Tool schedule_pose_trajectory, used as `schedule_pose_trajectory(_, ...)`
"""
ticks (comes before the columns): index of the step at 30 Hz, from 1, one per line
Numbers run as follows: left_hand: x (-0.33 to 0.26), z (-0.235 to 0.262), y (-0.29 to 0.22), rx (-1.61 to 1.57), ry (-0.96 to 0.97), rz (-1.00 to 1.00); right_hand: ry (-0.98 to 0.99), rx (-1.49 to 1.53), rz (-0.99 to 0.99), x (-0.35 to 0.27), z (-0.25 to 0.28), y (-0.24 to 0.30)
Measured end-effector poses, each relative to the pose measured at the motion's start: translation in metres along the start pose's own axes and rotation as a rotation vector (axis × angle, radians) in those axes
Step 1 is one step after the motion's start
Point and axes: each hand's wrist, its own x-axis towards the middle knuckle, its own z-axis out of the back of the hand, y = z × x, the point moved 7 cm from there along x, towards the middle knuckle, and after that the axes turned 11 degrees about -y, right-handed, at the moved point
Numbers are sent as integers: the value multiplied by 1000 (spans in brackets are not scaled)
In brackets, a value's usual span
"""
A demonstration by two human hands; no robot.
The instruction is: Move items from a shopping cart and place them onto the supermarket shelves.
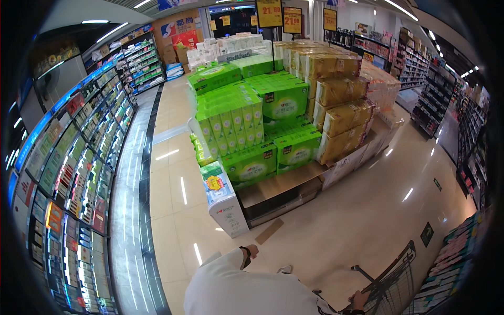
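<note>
My left hand [253, 251] hangs low in front of my white sleeve, a dark band at its wrist. Its fingers are too small and foreshortened to read, and nothing shows in it. Near the lower edge, my right hand [359, 300] is closed on the dark frame of a shopping cart [391, 273], whose wire basket stands at my right. Ahead is a stacked display of green tissue packs [283, 100], apart from both hands. Gold wrapped packs [341, 113] are piled to the right of the green ones.
A low cardboard base [283, 184] carries the stacks, with a white-and-blue box [220, 194] at its near left corner. Lit shelves [73, 178] line the left aisle. At right are dark shelves [433, 100] and packaged goods [451, 262]. Yellow price signs [270, 14] stand above.
</note>
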Motion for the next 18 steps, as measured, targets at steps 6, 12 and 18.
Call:
schedule_pose_trajectory(6,-25,19,-22,-174,144,75,101,-5,27,-85,4,-19)
schedule_pose_trajectory(12,-84,-5,-47,-19,147,-82,297,-81,137,-177,57,-88)
schedule_pose_trajectory(18,-155,-97,-8,55,161,-89,333,-389,52,-271,115,-161)
